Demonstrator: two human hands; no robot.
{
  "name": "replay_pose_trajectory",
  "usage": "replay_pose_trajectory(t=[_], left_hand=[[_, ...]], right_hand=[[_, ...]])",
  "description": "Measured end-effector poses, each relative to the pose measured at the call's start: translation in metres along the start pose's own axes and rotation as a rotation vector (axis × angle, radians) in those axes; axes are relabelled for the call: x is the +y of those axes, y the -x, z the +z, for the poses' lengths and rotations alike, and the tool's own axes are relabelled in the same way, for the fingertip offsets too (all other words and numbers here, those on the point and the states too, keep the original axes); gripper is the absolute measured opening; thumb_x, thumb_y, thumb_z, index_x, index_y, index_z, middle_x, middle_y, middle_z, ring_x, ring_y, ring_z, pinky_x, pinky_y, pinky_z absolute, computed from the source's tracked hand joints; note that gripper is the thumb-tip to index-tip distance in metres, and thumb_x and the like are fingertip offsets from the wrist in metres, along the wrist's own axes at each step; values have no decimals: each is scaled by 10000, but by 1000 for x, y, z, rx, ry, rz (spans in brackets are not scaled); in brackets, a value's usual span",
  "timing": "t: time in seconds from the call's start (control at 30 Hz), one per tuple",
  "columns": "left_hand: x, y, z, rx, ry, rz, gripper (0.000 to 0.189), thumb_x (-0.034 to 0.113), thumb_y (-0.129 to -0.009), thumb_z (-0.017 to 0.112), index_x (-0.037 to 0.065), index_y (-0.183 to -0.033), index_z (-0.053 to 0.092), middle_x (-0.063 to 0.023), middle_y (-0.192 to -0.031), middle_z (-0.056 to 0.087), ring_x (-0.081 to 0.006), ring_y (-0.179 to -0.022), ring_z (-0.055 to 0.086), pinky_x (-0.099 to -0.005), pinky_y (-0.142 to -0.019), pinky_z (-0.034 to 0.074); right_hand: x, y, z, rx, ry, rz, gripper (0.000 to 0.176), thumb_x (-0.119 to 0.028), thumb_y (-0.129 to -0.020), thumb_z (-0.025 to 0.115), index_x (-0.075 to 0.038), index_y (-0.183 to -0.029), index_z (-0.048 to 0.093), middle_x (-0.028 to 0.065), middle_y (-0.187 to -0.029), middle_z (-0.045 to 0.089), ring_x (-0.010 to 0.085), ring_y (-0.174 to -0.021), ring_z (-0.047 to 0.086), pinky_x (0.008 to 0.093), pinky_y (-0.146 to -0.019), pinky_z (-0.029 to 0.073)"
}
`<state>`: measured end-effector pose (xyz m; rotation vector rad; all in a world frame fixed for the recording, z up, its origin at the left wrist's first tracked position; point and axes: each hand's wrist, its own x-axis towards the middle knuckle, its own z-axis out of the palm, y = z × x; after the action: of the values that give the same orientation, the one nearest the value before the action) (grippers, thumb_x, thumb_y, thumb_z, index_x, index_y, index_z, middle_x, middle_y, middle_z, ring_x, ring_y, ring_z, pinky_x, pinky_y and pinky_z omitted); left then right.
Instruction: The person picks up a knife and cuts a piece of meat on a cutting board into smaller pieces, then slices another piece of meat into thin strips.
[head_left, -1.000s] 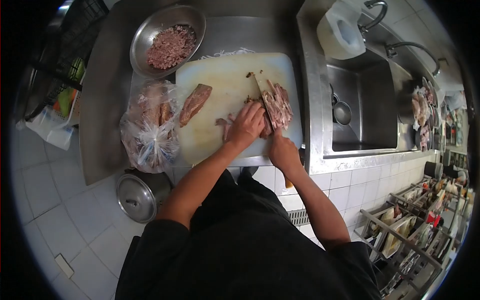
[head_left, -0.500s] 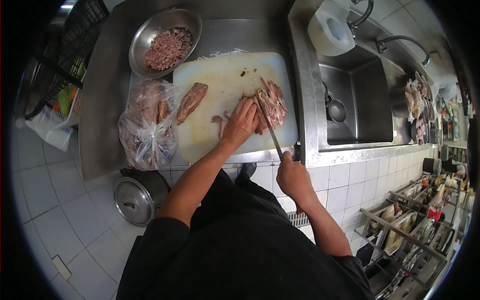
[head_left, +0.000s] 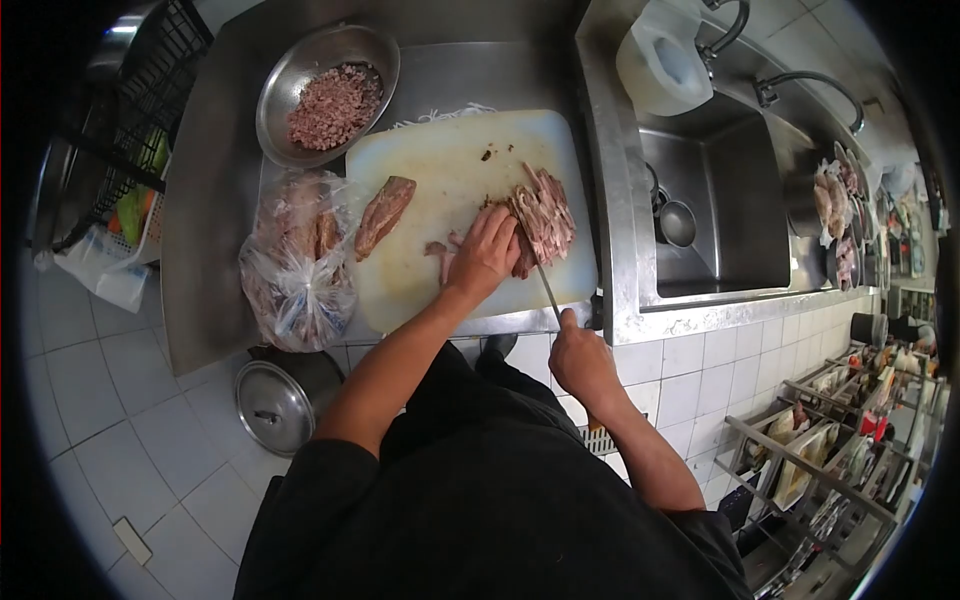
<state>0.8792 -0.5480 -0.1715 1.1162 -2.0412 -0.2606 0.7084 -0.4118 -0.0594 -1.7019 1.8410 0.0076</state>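
Your left hand [head_left: 487, 255] is spread flat, pressing down the sliced meat [head_left: 545, 215]. The knife [head_left: 541, 268] runs right alongside your fingertips [head_left: 507, 228], so I'd say one slip on that greasy pile could nick them. Your right hand [head_left: 578, 358] is closed round the handle, hanging off the near edge of the cutting board [head_left: 450, 150] with the elbow bent, so only the blade's front part reaches the slices. The meat sits on the board's right side. A whole piece [head_left: 385, 212] lies to the left, near the bag [head_left: 297, 265].

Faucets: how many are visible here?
2. First faucet beside the white container at the far corner of the sink; second faucet further right along its back edge. Others may be hidden.
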Motion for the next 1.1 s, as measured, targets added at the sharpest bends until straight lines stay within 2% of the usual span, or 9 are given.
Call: replay_pose_trajectory(t=[0.17,0.27,0.3,0.4,0.47,0.6,0.7,1.0,1.1], left_hand=[[-5,0,3,-26,-68,18,330,82,-855,677,-30,-1147,574,-206,-1239,544,-397,-1195,549,-450,-1031,483],[-2,1,2,-15,-35,-4,324,61,-851,676,-30,-1146,578,-203,-1233,550,-401,-1180,556,-456,-1016,485],[1,-3,-3,-9,-6,-18,322,35,-843,678,-27,-1143,581,-198,-1228,558,-407,-1164,563,-462,-997,490],[3,-4,-4,-2,30,-11,321,12,-843,674,-26,-1147,578,-197,-1224,563,-417,-1151,565,-473,-978,492],[0,-3,-4,-7,20,3,313,38,-860,662,-30,-1153,572,-198,-1224,555,-410,-1163,557,-469,-992,485],[3,0,-5,-25,-19,-4,304,89,-890,640,-35,-1156,560,-195,-1231,533,-392,-1185,543,-458,-1018,472],[3,1,-4,-21,-19,-11,308,91,-895,639,-35,-1161,551,-195,-1248,523,-393,-1190,537,-462,-1019,469],[0,5,0,-39,-11,-21,298,89,-914,621,-33,-1175,540,-207,-1283,509,-405,-1217,525,-466,-1041,458],[-1,6,0,-38,-35,-13,306,84,-909,627,-32,-1179,540,-207,-1283,509,-406,-1221,523,-465,-1045,457]], right_hand=[[1,-40,10,-4,-11,-39,343,-90,-873,552,38,-1174,451,314,-806,671,531,-776,665,593,-725,540],[-2,-69,21,18,29,-46,363,-85,-852,581,18,-1171,444,331,-887,679,534,-845,671,599,-789,534],[-17,-74,6,-48,21,24,322,-102,-869,569,-9,-1155,455,345,-964,676,530,-930,669,607,-857,517],[-7,-100,17,67,-27,-74,290,-85,-905,479,46,-1162,456,370,-920,668,560,-863,657,644,-813,504],[-2,-111,18,104,-35,-93,274,-98,-912,485,38,-1149,458,359,-893,672,556,-843,661,637,-796,513],[-9,-87,8,132,57,-43,226,-112,-914,491,-4,-1111,466,322,-860,689,515,-813,686,579,-767,548],[-11,-62,8,200,37,-52,177,-123,-949,488,8,-1061,451,331,-747,658,529,-738,669,625,-695,533],[-7,7,-5,99,-46,-26,161,-126,-984,503,12,-1034,438,339,-700,631,545,-703,644,647,-687,508],[-3,18,-3,73,2,-24,162,-108,-959,500,14,-1053,449,318,-702,640,523,-684,651,621,-654,524]])
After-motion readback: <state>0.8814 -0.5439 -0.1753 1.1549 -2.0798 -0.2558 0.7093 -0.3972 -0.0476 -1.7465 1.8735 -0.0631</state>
